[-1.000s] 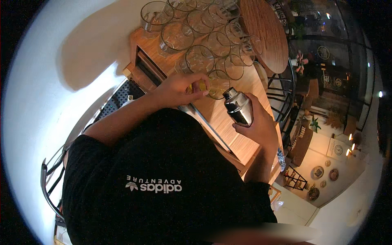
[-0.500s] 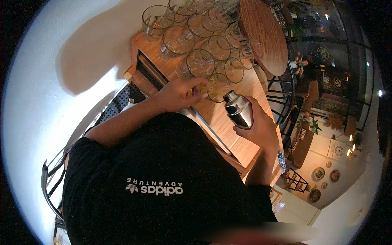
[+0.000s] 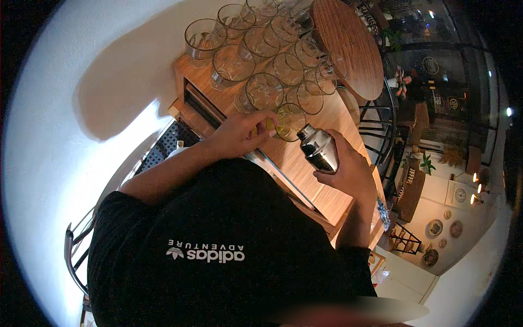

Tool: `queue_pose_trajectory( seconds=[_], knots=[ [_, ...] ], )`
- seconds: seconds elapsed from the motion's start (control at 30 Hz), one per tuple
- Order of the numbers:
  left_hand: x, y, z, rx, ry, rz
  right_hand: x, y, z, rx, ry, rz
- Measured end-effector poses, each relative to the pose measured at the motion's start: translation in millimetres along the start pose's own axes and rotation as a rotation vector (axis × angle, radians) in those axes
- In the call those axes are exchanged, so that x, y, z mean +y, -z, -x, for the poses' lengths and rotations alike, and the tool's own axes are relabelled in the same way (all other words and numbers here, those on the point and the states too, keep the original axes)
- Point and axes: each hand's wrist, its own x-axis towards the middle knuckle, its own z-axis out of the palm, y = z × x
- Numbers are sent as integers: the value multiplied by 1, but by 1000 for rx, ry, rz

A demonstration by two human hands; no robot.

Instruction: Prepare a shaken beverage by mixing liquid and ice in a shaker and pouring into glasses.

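My left hand (image 3: 242, 133) is closed around the lower part of a clear drinking glass (image 3: 290, 123). Yellowish colour shows low in the glass, next to my fingers. My right hand (image 3: 351, 166) grips a shiny steel cocktail shaker (image 3: 321, 151) by its body. The shaker leans left, and its narrow top is close beside the glass's rim. Whether the two touch, or whether liquid passes between them, I cannot make out. Beyond my hands, several clear glasses (image 3: 234, 62) stand crowded together on the wooden table (image 3: 305, 174).
A round wooden table (image 3: 348, 43) stands at the far right, with a dark metal chair (image 3: 378, 128) beside it. The white wall (image 3: 60, 136) runs along the left. Below my left forearm lies a black perforated surface (image 3: 166, 144). A patterned cloth (image 3: 383, 214) is near my right forearm.
The whole view has shifted slightly. The glass in my left hand shows more yellowish colour near its rim. The shaker stays beside it at nearly the same tilt.
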Motion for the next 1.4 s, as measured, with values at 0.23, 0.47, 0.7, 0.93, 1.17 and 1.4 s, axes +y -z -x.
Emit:
queue_pose_trajectory(
  seconds=[0.23, 0.47, 0.7, 0.93, 1.17, 1.4],
  knots=[
    [-4, 1, 0, 5, -35, -16, -4, 4, -2, 1, 0, -43],
    [8, 6, 1, -55, 65, -20, -9, 9, -3, -26, -28, 13],
    [6, 6, -1, -27, 25, -26, -10, 16, -4, -30, 15, 40],
    [5, 5, -1, 1, -4, -39, -14, 24, -7, -68, 21, 63],
    [2, 1, -2, 35, -35, -53, -6, 22, -9, -73, 70, 97],
    [3, -1, 3, -48, 114, 32, -10, 28, -10, -110, 61, 143]
  ],
)
